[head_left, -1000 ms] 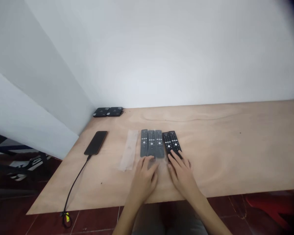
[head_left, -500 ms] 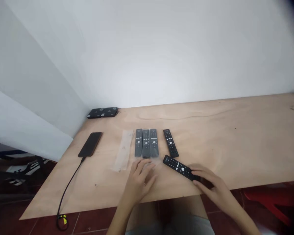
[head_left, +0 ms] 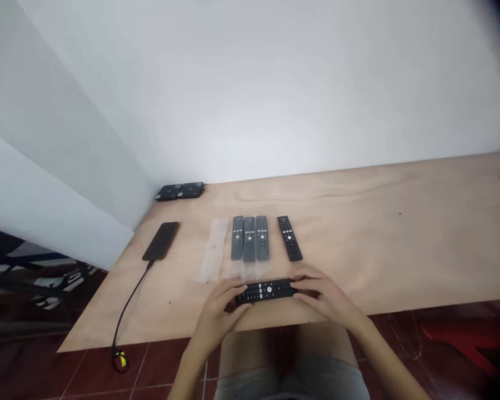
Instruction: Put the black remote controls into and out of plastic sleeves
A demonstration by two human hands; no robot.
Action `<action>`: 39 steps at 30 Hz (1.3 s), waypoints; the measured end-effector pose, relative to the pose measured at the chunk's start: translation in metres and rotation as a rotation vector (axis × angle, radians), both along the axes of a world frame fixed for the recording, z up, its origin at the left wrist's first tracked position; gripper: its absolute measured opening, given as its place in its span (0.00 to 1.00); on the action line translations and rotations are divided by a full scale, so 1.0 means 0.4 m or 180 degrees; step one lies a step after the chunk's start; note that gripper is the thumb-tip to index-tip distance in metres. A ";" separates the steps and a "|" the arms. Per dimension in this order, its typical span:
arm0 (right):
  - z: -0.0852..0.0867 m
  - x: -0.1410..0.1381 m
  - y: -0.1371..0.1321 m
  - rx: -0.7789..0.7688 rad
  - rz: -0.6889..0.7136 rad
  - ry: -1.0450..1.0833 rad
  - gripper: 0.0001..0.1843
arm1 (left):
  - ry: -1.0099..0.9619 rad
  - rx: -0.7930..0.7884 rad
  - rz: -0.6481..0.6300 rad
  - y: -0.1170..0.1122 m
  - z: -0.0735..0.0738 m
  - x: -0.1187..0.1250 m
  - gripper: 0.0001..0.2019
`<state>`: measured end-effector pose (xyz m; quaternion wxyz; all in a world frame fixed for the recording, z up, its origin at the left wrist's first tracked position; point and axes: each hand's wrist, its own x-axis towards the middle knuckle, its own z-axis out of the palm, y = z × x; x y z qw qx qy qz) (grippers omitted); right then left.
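L hand (head_left: 221,314) & R hand (head_left: 323,294) gripping black remote (head_left: 264,291) at both ends, fingers (head_left: 304,276) curled round it. Remote crosswise nr front edge of tabletop (head_left: 379,261). Behind: 2nd black remote (head_left: 289,239) lengthwise, just R of 3 grey remotes (head_left: 250,239) side by side. Clear plastic sleeve (head_left: 214,250) L of them. Phone (head_left: 161,241) further L, w/ cable (head_left: 130,305).

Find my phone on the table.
In the head view, the phone lies face up toward the left end of the wooden table, left of the clear plastic sleeve, with its black cable running over the front edge.
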<state>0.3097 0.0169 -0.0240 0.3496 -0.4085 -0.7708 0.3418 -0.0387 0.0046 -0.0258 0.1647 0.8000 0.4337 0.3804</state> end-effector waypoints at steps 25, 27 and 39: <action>-0.001 0.007 -0.005 -0.0123 -0.0355 0.0183 0.07 | -0.0371 -0.0389 0.0094 0.020 0.008 -0.003 0.07; -0.002 0.008 -0.003 -0.0184 -0.0343 0.0248 0.07 | -0.0339 -0.0389 0.0096 0.021 0.009 -0.002 0.07; -0.023 0.006 0.001 -0.0162 -0.0479 0.0305 0.08 | -0.0333 -0.0469 0.0076 0.029 0.014 -0.003 0.08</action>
